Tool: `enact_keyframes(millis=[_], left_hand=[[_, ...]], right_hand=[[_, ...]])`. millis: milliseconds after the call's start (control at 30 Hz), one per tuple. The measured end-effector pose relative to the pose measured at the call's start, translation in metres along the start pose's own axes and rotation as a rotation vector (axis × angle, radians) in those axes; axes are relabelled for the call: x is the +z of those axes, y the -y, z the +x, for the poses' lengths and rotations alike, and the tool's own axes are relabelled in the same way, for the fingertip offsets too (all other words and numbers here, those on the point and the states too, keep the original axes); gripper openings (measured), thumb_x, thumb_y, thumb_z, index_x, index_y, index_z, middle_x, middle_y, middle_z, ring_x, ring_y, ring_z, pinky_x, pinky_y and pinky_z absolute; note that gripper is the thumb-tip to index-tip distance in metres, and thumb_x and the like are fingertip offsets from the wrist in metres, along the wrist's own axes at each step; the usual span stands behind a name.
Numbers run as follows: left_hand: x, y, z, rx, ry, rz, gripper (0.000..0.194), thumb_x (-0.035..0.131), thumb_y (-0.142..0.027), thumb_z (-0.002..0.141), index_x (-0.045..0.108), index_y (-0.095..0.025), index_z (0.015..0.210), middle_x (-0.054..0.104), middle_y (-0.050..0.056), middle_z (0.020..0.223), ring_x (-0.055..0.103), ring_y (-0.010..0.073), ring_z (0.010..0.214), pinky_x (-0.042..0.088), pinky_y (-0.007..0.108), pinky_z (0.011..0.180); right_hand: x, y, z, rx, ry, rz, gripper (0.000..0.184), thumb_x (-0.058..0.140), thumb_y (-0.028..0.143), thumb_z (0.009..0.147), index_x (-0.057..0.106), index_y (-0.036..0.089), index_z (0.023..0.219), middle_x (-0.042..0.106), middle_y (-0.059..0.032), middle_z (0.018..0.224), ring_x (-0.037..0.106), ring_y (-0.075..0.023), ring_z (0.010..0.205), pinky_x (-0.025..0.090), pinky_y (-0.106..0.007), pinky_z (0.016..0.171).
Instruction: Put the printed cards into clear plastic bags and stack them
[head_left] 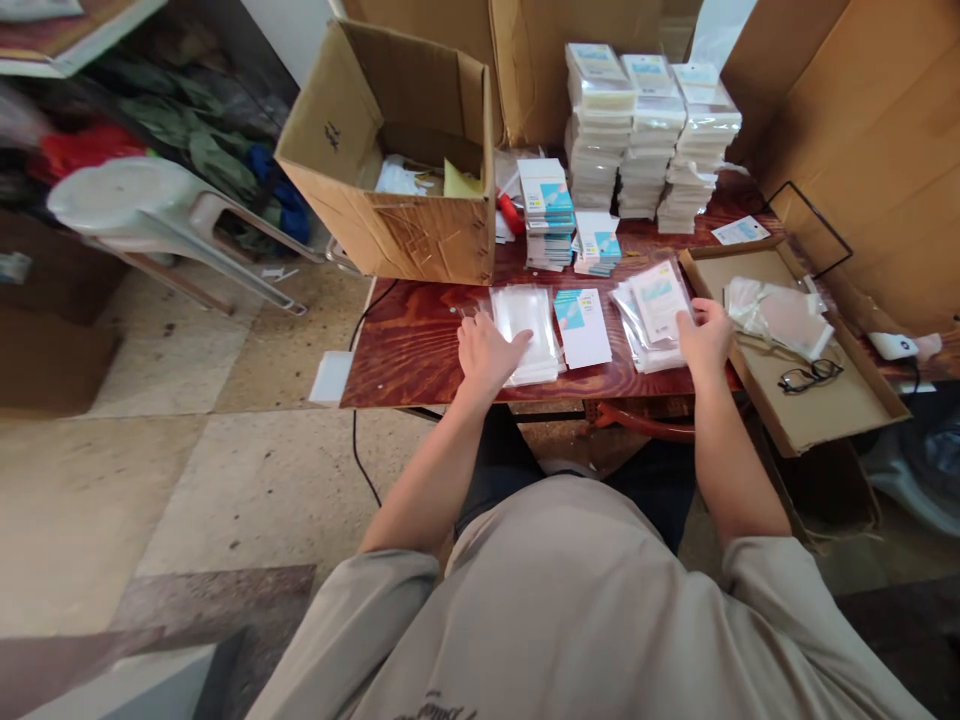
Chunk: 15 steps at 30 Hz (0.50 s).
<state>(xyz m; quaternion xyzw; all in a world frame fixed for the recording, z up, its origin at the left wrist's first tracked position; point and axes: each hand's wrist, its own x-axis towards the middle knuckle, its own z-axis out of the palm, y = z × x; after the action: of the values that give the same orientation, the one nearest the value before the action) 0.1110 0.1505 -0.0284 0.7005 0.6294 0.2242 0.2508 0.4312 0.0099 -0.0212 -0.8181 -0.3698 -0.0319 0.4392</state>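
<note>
My left hand point(489, 352) rests with fingers spread on the left edge of a stack of clear plastic bags point(531, 325). On the right, my right hand point(705, 335) pinches the edge of a bagged card point(660, 303), thumb on its face. That card lies on top of a small pile of other bagged cards point(654, 358), slightly fanned. Between the two stacks lies a pile of blue-and-white printed cards point(587, 335), flat on the table. My right fingertips are partly hidden behind the bag's edge.
An open cardboard box point(420, 235) stands at the back left. Beside it are stacks of printed cards point(546, 215) and tall bundles of bagged cards point(646, 135). At the right, a shallow cardboard tray point(847, 410) holds glasses point(810, 376) and plastic packaging point(780, 312).
</note>
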Motion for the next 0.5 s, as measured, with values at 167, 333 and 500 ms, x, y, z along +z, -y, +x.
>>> enact_keyframes(millis=[167,333,500], left_hand=[[-0.005,0.015,0.019,-0.095,0.146,0.051,0.047,0.088,-0.048,0.078,0.068,-0.018,0.109,0.074,0.024,0.118,0.07,0.0448,0.118,0.052,0.052,0.101],[-0.019,0.012,0.02,-0.049,0.177,0.186,0.025,0.075,-0.044,0.092,0.071,-0.019,0.087,0.078,0.018,0.099,0.074,0.0384,0.103,0.053,0.045,0.089],[-0.026,0.013,0.015,0.085,0.12,0.14,0.035,0.055,-0.04,0.104,0.076,-0.018,0.086,0.077,0.018,0.091,0.074,0.0375,0.098,0.052,0.047,0.09]], right_hand=[[0.01,0.012,-0.022,-0.278,0.09,-0.198,0.03,0.073,0.026,0.094,0.074,0.013,0.121,0.071,-0.0267,0.136,0.059,-0.0389,0.129,0.042,-0.056,0.113],[0.027,0.06,-0.049,-0.839,0.666,-0.223,0.034,0.075,0.034,0.099,0.075,0.016,0.128,0.072,-0.0154,0.141,0.06,-0.0357,0.133,0.046,-0.054,0.114],[0.031,0.081,-0.048,-0.979,0.901,-0.438,0.021,0.057,0.016,0.106,0.078,0.014,0.106,0.078,-0.0138,0.117,0.069,-0.0285,0.112,0.053,-0.042,0.101]])
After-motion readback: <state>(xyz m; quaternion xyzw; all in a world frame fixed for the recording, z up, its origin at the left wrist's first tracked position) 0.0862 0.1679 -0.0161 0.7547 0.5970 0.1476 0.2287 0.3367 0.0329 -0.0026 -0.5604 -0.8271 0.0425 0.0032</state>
